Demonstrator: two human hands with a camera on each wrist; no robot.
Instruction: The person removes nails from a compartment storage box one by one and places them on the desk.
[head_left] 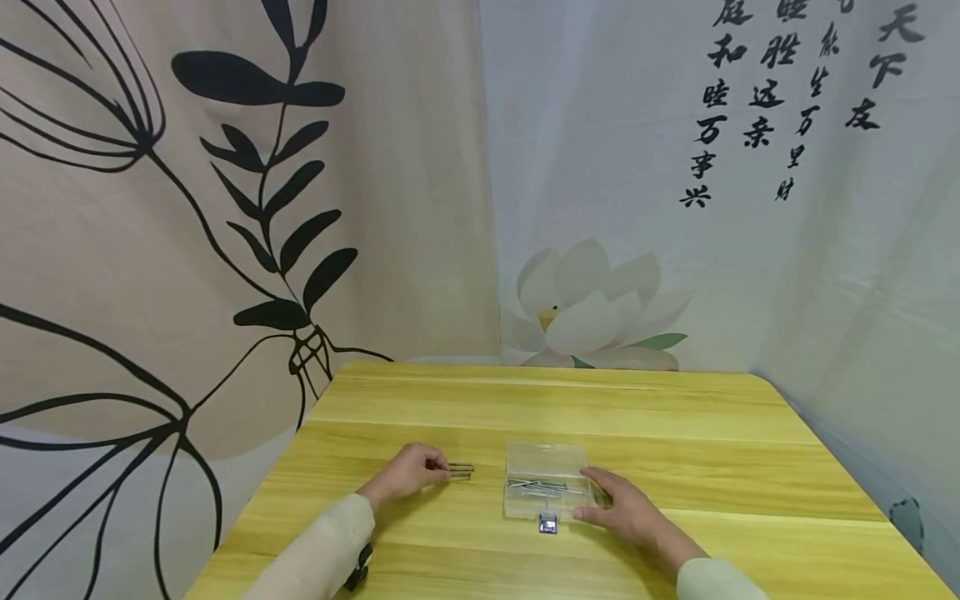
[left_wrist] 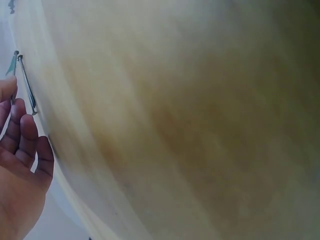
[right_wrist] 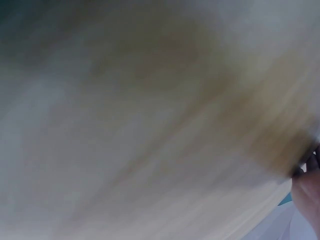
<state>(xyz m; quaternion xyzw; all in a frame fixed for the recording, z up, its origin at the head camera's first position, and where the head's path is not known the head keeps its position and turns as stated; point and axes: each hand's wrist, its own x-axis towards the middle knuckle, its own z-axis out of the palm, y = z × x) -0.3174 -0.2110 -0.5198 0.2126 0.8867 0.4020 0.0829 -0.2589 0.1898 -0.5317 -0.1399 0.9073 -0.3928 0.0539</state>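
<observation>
Left of the box, my left hand (head_left: 414, 472) pinches a thin metal rod (left_wrist: 14, 65) with a knobbed end between thumb and fingertips. A second thin metal rod (left_wrist: 27, 85) lies on the table right beside those fingers. A clear plastic box (head_left: 517, 504) stands with its lid (head_left: 546, 457) folded back, and several silver rods (head_left: 536, 485) lie inside it. My right hand (head_left: 626, 508) grips the box's right side, thumb at the front corner and fingers farther back. Only a small part of this hand (right_wrist: 307, 190) shows at the right wrist view's edge.
A small blue-and-white piece (head_left: 548, 524) sits at the box's front edge. The yellow wood-grain table (head_left: 675, 433) reaches back to a printed curtain (head_left: 420, 250). A black object (head_left: 360, 571) shows by the left sleeve.
</observation>
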